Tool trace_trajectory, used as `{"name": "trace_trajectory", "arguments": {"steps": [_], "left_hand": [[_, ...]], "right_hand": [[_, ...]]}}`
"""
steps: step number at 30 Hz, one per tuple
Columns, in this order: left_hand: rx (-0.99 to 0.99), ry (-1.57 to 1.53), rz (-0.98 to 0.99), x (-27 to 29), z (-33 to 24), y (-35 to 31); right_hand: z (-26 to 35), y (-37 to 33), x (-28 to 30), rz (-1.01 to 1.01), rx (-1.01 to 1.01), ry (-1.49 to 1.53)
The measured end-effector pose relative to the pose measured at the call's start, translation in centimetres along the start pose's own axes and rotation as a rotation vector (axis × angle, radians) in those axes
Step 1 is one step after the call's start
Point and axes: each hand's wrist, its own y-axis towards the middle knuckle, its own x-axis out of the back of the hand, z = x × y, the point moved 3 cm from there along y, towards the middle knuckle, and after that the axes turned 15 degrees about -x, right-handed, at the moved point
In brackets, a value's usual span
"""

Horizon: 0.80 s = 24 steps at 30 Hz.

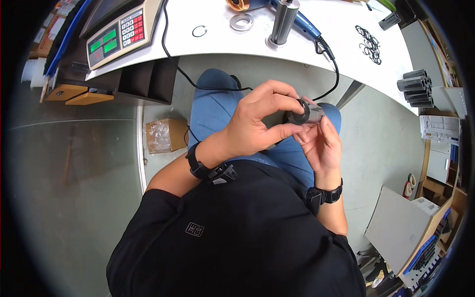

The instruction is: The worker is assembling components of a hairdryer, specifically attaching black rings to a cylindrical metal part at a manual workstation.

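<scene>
Above my lap, both hands are closed around a short grey metal cylinder (314, 113) with a dark round end that faces left. My left hand (257, 116) reaches in from the left, its index finger curled on the dark end and its thumb along the lower edge. The far side is cradled by my right hand (324, 146), palm turned up, fingers partly hidden behind the cylinder. Past the hands, on the white table, a ribbed grey cylinder (284, 22) stands upright on a round metal base. A flat metal ring (242, 22) and an open black snap ring (193, 32) lie left of it.
A scale (116, 39) with a keypad stands at the table's left. Behind the upright cylinder lie a blue corded tool (307, 24) and a copper coil (238, 4). Snap rings (368, 45) and dark cylinders (415, 88) are on the right. A black cable (182, 74) hangs before the table.
</scene>
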Motion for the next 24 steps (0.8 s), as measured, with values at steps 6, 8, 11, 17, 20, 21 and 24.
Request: {"name": "trace_trajectory", "arguments": {"steps": [6, 8, 11, 17, 20, 21, 24], "left_hand": [[-0.047, -0.029, -0.112, -0.7, -0.1, 0.5], [-0.032, -0.056, -0.151, -0.9, -0.1, 0.5], [0.047, -0.020, -0.109, -1.2, 0.0, 0.4], [-0.049, 0.170, 0.106, -1.6, 0.9, 0.0], [-0.084, 0.248, 0.126, -1.7, 0.9, -0.1], [-0.119, 0.291, 0.126, -1.5, 0.9, -0.2], [-0.189, 0.378, 0.127, -1.2, 0.9, -0.7]], "right_hand": [[-1.1, 0.6, 0.7, 0.120, -0.156, 0.181], [-1.2, 0.6, 0.6, 0.150, -0.178, 0.213], [-1.2, 0.6, 0.2, 0.163, -0.219, 0.295], [-2.2, 1.0, 1.5, 0.362, -0.222, 0.250], [-2.2, 1.1, 0.9, 0.369, -0.232, 0.127], [-1.9, 1.0, 0.1, 0.154, -0.186, 0.048], [-1.1, 0.2, -1.0, -0.275, -0.087, -0.110]]}}
